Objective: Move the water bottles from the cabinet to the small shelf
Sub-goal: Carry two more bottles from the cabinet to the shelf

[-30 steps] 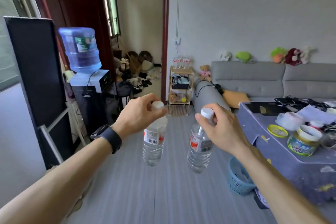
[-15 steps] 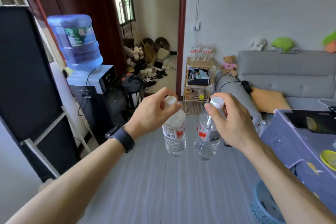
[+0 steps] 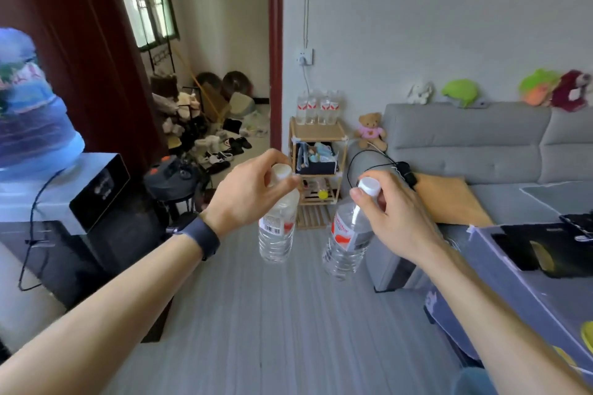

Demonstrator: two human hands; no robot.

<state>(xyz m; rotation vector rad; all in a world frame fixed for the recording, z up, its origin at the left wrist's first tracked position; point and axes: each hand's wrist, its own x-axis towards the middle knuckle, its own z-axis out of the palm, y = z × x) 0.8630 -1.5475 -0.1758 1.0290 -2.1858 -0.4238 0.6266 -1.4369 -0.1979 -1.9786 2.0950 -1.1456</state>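
Observation:
My left hand (image 3: 247, 196) grips a clear water bottle (image 3: 277, 232) by its white-capped neck, and the bottle hangs below the fingers. My right hand (image 3: 391, 218) holds a second water bottle (image 3: 348, 240) the same way, a little to the right and slightly tilted. Both bottles carry red and white labels. Ahead, against the wall beside the doorway, stands the small wooden shelf (image 3: 317, 167). Several water bottles (image 3: 317, 107) stand in a row on its top board. The cabinet is not in view.
A water dispenser (image 3: 48, 170) with a blue jug stands at the left. A grey sofa (image 3: 481, 151) with plush toys lines the right wall. A purple-covered table (image 3: 526, 285) fills the lower right. Shoes and clutter (image 3: 208, 141) lie past the doorway. Grey floor (image 3: 272, 330) runs towards the shelf.
The view has moved forward: the wooden shelf and sofa look larger and nearer, and the dispenser has slid towards the left edge. Both hands still hold their bottles in front of me.

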